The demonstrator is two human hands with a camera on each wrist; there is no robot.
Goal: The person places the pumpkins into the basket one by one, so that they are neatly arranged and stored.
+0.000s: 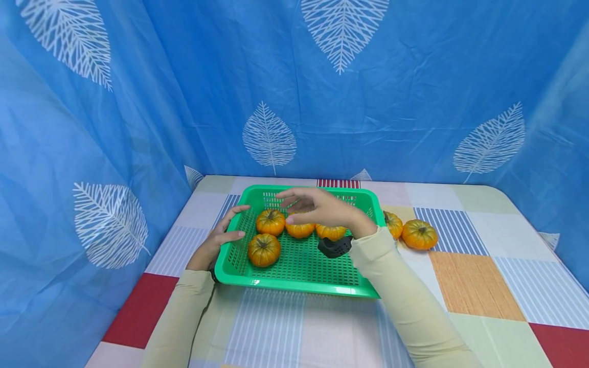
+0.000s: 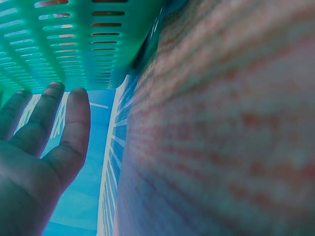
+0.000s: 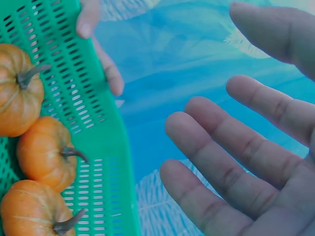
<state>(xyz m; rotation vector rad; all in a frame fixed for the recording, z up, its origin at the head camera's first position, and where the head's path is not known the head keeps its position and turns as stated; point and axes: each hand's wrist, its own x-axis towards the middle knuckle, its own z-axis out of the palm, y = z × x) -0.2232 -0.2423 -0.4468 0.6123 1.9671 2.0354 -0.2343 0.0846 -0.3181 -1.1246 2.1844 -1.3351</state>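
A green plastic basket (image 1: 294,281) with slotted walls holds several small orange pumpkins (image 1: 264,250). My left hand (image 1: 216,240) is at the basket's left side, thumb and index finger by the rim. In the left wrist view, its outstretched fingers (image 2: 76,118) reach up to the slotted outer wall. Over the basket hovers my right hand (image 1: 317,207), its fingers loosely bent and nothing in them. The right wrist view shows that hand's fingers (image 3: 211,157) spread apart, beside the basket's rim. From above, the right hand partly covers the pumpkins in the back row.
Two more pumpkins lie right of the basket: one (image 1: 421,235) in full sight, the other (image 1: 393,225) partly hidden by the rim. A patchwork-patterned cloth (image 1: 474,286) covers the table. Blue curtains (image 1: 414,102) with white leaf prints enclose the back and sides.
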